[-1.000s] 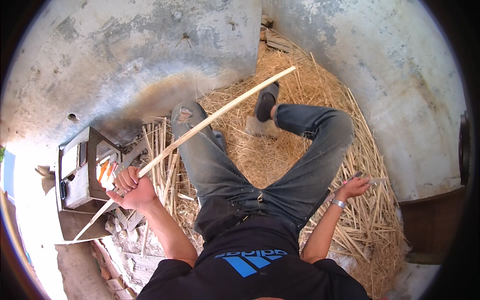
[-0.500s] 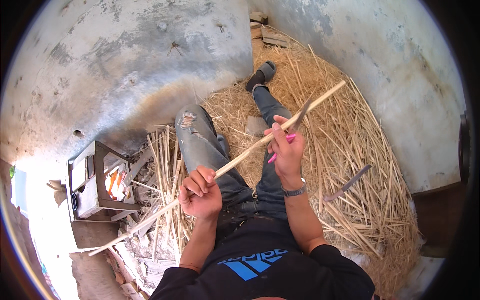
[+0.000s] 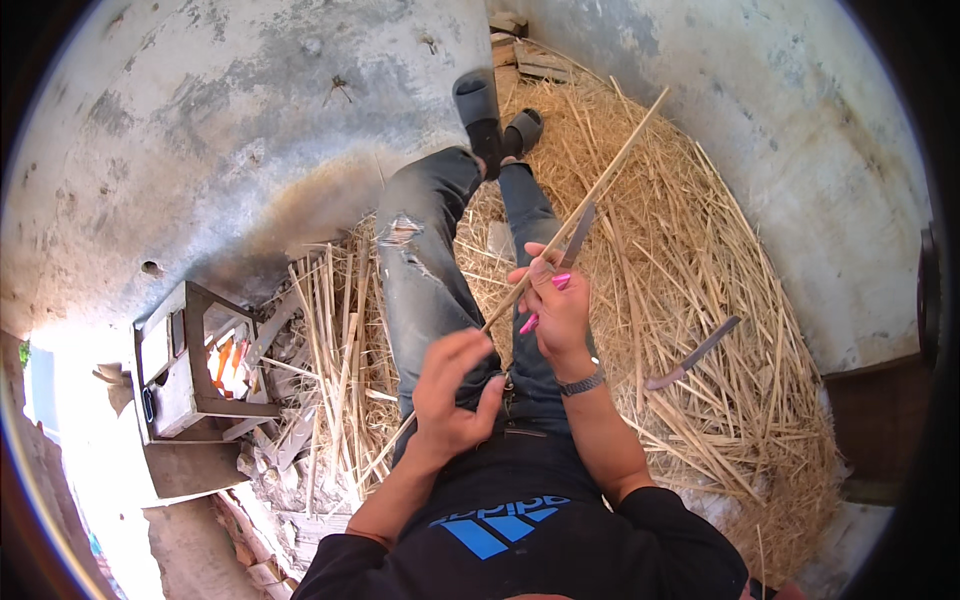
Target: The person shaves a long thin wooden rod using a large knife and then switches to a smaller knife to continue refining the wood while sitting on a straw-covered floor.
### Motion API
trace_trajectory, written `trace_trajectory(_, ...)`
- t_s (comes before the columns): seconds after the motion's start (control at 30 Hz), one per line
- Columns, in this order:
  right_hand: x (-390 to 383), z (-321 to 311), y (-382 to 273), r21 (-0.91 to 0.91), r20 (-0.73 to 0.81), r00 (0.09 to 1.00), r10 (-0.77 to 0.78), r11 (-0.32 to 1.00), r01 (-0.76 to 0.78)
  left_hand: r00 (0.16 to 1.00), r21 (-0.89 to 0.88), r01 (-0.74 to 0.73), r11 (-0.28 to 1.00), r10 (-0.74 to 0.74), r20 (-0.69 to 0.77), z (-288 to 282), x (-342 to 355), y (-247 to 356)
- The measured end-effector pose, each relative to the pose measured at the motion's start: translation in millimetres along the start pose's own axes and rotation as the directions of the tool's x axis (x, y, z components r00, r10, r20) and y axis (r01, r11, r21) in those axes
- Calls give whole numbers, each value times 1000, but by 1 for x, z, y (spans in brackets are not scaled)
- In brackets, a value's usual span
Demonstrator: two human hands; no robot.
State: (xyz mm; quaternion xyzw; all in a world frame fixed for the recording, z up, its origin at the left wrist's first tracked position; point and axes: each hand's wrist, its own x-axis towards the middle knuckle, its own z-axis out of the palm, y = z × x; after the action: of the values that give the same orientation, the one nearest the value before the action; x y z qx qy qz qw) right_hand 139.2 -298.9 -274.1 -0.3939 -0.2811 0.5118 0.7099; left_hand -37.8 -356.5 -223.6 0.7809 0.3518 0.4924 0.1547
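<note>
The long pale stick (image 3: pixel 560 240) runs on a slant from about 1 o'clock, its tip over the straw heap (image 3: pixel 700 250), down across the person's lap toward 7 o'clock, where its lower end is lost among the loose cane strips (image 3: pixel 330 340). The right hand (image 3: pixel 556 300), just right of centre, is clenched around a knife with a pink handle (image 3: pixel 545 295), whose grey blade (image 3: pixel 578 236) lies against the stick pointing toward 1 o'clock. The left hand (image 3: pixel 452 392), just below centre, sits at the stick where it crosses the thigh, fingers curled loosely about it; whether it grasps firmly I cannot tell. Half a second earlier the left hand was closed tight on the stick and the right held it further up without the blade laid along it; 1 second ago the left hand alone held the stick out at 9 o'clock. A second curved blade (image 3: pixel 695 352) rests on the straw at 3 o'clock, well apart from both hands. A small wooden box (image 3: pixel 185 370) stands at 9 o'clock.
</note>
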Motion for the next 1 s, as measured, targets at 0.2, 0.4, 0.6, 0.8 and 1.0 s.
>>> trace_trajectory(0.2, 3, 12, 4, -57, 4, 1000, -6, 998, 7, 700, -170, 667, 725, -532, 477, 7, -10, -42)
trace_trajectory(0.4, 10, -8, -5, -773, 87, 978, -190, 606, 187, 810, 49, 476, 878, -460, 363, 15, -19, -59)
trace_trajectory(0.6, 23, -37, -10, -862, 208, 913, -350, 376, 340, 803, 129, 434, 892, -448, 394, 21, -25, -70)
trace_trajectory(0.8, 43, -59, -40, -853, -82, 940, -331, 511, 105, 668, -21, 654, 756, -564, 485, 9, -21, -72)
trace_trajectory(1.0, 58, -67, -28, -800, 96, 941, -324, 538, 266, 534, -27, 759, 650, -599, 597, 4, -6, -61)
